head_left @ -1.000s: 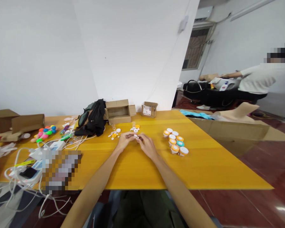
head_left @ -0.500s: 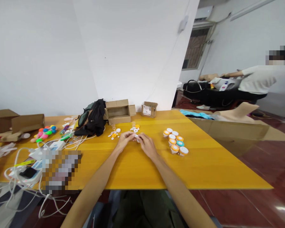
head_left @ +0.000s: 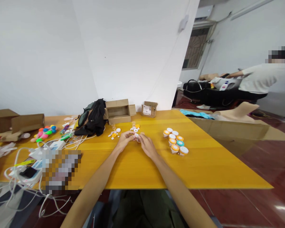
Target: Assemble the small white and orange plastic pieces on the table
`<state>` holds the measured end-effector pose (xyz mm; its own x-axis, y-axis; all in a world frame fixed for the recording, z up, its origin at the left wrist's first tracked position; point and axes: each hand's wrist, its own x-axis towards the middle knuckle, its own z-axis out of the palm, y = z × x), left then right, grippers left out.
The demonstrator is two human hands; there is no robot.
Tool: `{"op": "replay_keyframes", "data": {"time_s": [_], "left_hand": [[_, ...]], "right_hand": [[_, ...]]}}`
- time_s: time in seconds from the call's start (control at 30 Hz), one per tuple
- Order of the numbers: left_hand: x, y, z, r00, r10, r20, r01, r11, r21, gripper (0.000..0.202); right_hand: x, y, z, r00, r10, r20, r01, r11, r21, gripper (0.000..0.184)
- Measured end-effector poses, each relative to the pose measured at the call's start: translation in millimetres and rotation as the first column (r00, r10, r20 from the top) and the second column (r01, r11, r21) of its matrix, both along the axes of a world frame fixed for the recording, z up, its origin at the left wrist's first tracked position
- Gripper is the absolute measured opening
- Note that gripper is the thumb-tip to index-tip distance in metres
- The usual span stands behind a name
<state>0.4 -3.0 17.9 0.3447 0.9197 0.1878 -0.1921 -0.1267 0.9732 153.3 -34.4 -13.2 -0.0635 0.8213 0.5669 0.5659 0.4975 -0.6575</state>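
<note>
Over the middle of the table, my left hand point(head_left: 125, 141) and my right hand point(head_left: 146, 143) meet with fingertips closed around a small white plastic piece point(head_left: 136, 135). A clear small cup point(head_left: 139, 140) shows partly beneath the fingers, mostly hidden. Just beyond my hands lie loose white pieces and an orange lid point(head_left: 137, 126), with a clear cup point(head_left: 133, 123) behind them. Another scatter of small white parts, with an orange lid point(head_left: 114, 135) and a white lid point(head_left: 118, 130), lies to the left. Right of my hands stand several lidded clear jars point(head_left: 174, 148) with orange, white and teal tops.
At the back are an open cardboard box point(head_left: 118, 118), a smaller box point(head_left: 149, 109) and a black bag point(head_left: 95, 118). Colourful balls point(head_left: 44, 133), power strips and white cables point(head_left: 16, 158) crowd the left. A person point(head_left: 258, 77) sits far right, beyond a large carton point(head_left: 228, 129).
My fingers have shifted slightly around the white piece, and it shows a little more now. The jars and loose parts stay where they were.
</note>
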Motion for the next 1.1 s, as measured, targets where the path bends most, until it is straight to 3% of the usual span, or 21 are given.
{"op": "replay_keyframes", "data": {"time_s": [0.17,0.8,1.1], "left_hand": [[0,-1,0.4,1.0,-0.018,0.015,0.018,1.0,-0.022,0.039],[0,3,-2.1,0.999,0.031,0.043,-0.029,0.999,-0.046,0.032],[-2,2,-1.5,0.999,-0.006,0.05,0.009,0.998,-0.069,0.034]], "right_hand": [[1,-1,0.0,0.999,0.002,0.034,-0.001,0.999,-0.034,0.029],[-2,-2,8.9,0.976,0.073,-0.204,-0.086,0.995,-0.057,0.042],[-3,-3,11.0,0.951,0.107,-0.29,-0.133,0.989,-0.07,0.045]]}}
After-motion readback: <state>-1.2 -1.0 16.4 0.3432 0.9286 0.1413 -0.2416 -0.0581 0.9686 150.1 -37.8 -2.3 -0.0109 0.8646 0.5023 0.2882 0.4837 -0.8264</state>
